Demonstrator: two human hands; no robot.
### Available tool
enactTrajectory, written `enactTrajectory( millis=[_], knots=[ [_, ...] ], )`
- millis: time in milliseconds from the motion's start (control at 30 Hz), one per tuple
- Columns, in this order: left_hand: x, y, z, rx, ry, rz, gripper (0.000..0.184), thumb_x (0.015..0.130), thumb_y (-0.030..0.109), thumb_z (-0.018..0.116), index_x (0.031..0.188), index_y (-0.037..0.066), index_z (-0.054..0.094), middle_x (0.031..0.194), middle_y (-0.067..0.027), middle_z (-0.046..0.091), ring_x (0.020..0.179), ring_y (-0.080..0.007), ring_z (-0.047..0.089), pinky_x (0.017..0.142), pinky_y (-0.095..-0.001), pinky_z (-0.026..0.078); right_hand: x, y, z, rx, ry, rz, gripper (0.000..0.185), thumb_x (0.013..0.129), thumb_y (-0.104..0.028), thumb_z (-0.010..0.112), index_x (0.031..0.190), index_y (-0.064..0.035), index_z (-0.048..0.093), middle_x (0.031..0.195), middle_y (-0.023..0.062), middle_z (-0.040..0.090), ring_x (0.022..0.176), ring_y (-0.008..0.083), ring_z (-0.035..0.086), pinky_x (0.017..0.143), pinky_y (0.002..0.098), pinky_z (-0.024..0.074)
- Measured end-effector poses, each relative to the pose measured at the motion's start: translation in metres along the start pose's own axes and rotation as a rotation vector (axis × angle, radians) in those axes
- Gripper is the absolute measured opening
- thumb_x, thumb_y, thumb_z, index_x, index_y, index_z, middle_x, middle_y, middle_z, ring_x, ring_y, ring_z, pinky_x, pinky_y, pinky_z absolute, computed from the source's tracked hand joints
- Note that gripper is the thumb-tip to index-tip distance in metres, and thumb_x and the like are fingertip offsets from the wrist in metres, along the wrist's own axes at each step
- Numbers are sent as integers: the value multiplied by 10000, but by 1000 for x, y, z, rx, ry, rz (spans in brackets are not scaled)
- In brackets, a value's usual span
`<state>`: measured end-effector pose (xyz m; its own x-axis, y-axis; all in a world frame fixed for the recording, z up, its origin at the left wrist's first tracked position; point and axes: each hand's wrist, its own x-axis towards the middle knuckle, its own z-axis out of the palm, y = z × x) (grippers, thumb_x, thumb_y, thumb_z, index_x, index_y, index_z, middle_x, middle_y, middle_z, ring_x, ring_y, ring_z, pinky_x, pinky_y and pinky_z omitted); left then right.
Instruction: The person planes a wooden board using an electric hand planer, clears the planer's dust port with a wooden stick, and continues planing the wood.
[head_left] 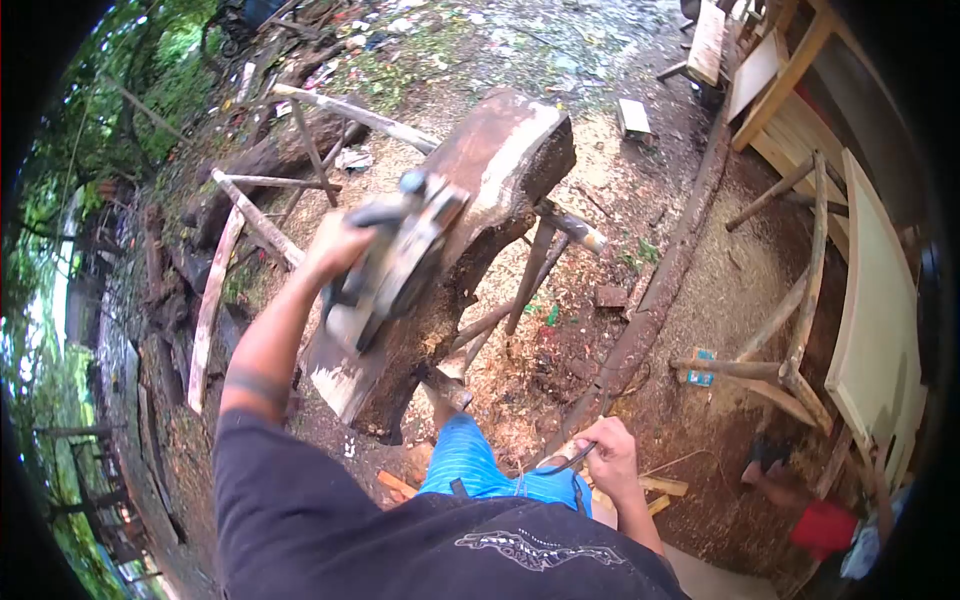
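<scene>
A power planer (pixel 405 260), slightly blurred, rests on a thick, rough-edged wooden slab (pixel 470 150). My left hand (pixel 345 245) is closed round the planer's rear handle, with the arm stretched forward and left. The slab's top is dark brown with pale stripes along its edges. Near my waist, in front of the blue shorts (pixel 475 465), my right hand (pixel 610 450) is closed on a dark cord (pixel 572 461). Where the cord runs beyond my body cannot be made out.
Pole trestles (pixel 265 225) stand left of and under the slab. Wood shavings (pixel 600 170) cover the ground. To the right lie a long log (pixel 675 270), another pole frame (pixel 800 310) and a leaning pale panel (pixel 880 330). Another person's red clothing (pixel 825 530) shows at lower right.
</scene>
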<state>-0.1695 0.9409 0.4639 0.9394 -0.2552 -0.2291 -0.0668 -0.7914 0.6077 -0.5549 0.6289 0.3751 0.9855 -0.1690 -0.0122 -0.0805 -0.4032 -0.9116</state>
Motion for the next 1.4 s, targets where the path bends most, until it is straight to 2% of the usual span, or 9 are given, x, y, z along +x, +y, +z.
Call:
enactTrajectory(
  millis=[167,300,467,800,1033,1233,1300,1367,1400],
  knots=[
    [-153,-113,-45,-96,49,-205,117,672,142,616,699,30,595,518,11,500,424,-85,466,405,-274,384,17,-24,20,68,-267,-196,113,708,-31,673,810,-77,682,772,63,631,762,259,586,704,365,452],
    [-198,-120,-55,-149,101,-316,93,664,82,580,664,-10,563,507,-26,526,410,-99,487,411,-266,391,34,-27,46,158,-345,-176,93,709,-46,678,794,-83,676,738,44,625,716,230,586,654,370,446],
    [-122,-80,-43,-119,112,-269,98,694,68,571,629,-5,558,480,-26,514,394,-109,487,399,-270,387,54,-3,45,145,-301,-66,78,726,-44,659,799,-68,672,767,64,633,716,249,582,669,368,447],
    [229,66,18,8,11,152,241,723,156,594,522,35,539,460,-38,510,386,-132,499,390,-301,391,67,45,41,178,43,171,22,753,-40,668,771,-44,681,701,87,613,683,242,581,642,350,448],
    [384,180,71,-113,-39,232,189,756,115,642,622,-5,586,538,-74,531,407,-165,497,374,-318,405,53,31,42,111,335,383,46,772,-70,681,787,-28,695,682,79,606,680,216,578,641,322,448],
    [364,162,69,-211,-1,296,297,762,296,755,808,9,695,563,-45,529,401,-134,476,364,-292,377,11,17,37,159,430,435,154,820,-126,670,762,15,655,662,46,556,621,118,511,581,278,414],
    [307,147,50,-96,-15,110,349,783,368,732,796,21,690,565,-24,513,443,-113,462,416,-295,386,-11,34,35,158,361,453,149,817,-121,671,762,16,649,657,37,554,613,103,499,569,265,401],
    [244,112,29,-167,-122,148,389,806,421,692,757,36,663,588,-7,507,513,-108,459,481,-306,390,-28,36,21,141,293,475,141,813,-117,672,763,13,647,648,27,550,604,93,490,558,253,393],
    [234,85,23,-83,-25,151,382,818,419,674,781,38,669,547,-19,514,468,-108,467,448,-312,375,-23,37,14,129,286,467,136,812,-114,672,765,10,648,642,23,546,599,91,487,553,246,392]
  ],
)
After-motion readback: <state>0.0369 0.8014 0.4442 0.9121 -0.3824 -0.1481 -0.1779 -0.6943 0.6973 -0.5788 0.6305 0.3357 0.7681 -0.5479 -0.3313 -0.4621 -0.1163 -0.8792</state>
